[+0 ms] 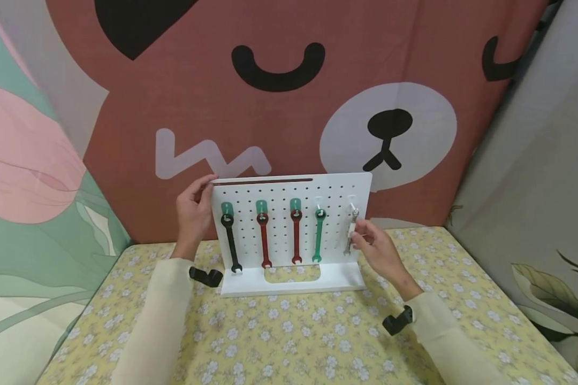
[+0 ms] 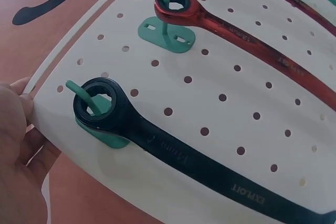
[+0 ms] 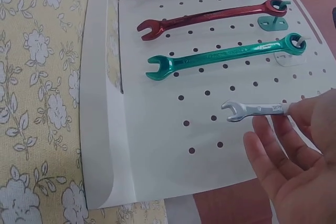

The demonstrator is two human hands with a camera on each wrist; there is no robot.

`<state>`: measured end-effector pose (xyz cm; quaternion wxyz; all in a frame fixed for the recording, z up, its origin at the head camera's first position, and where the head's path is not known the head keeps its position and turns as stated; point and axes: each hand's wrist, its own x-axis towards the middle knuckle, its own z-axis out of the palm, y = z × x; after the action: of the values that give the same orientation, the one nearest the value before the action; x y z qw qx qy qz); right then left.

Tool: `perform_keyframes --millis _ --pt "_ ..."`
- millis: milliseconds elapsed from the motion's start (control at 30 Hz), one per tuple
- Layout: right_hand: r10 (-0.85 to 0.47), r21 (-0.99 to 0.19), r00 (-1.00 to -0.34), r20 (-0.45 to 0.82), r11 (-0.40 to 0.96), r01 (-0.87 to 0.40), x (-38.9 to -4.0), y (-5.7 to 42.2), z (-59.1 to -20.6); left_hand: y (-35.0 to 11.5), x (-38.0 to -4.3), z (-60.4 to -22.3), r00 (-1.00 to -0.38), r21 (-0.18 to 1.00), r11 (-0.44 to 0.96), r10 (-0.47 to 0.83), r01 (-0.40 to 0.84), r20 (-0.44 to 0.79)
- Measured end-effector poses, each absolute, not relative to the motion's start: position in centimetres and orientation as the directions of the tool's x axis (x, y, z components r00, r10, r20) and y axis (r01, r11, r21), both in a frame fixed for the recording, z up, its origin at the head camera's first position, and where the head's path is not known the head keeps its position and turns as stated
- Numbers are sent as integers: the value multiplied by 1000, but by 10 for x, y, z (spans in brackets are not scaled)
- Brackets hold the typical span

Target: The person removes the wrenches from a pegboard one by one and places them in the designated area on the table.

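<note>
A white pegboard stand [image 1: 279, 243] stands upright on the table, and my left hand [image 1: 194, 211] grips its upper left corner. In my right hand [image 1: 379, 252] a small silver combination wrench [image 3: 257, 109] is pinched between thumb and fingers, open end downward. Its ring end is by the white hook at the board's right; whether it rests on that hook I cannot tell. Other wrenches hang by their ring ends: a black wrench [image 2: 184, 163], a left red wrench [image 1: 264, 240], a second red wrench [image 1: 296, 238] and a green wrench [image 3: 220, 56].
A yellow floral cloth [image 1: 279, 337] covers the table around the stand. Close behind the board hangs a curtain [image 1: 212, 107] with a brown bear print. Green hooks hold the black and red wrenches; a whitish hook holds the green wrench.
</note>
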<state>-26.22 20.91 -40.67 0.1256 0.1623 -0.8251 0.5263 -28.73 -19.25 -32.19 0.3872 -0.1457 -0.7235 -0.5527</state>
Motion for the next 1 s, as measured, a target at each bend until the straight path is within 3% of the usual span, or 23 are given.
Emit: perform_keyframes --millis 400,667,1000 --pt "-149 -861 -930 337 350 -369 -253 213 -399 -187 -274 -308 -674 705 334 -222 626 704" --pt "-137 -912 -950 281 270 -309 -245 213 -393 -189 -273 -308 -719 736 342 -202 584 665" --pt "-129 -909 -955 265 296 -292 -239 219 -381 -194 -271 -302 -738 743 333 -172 580 653"
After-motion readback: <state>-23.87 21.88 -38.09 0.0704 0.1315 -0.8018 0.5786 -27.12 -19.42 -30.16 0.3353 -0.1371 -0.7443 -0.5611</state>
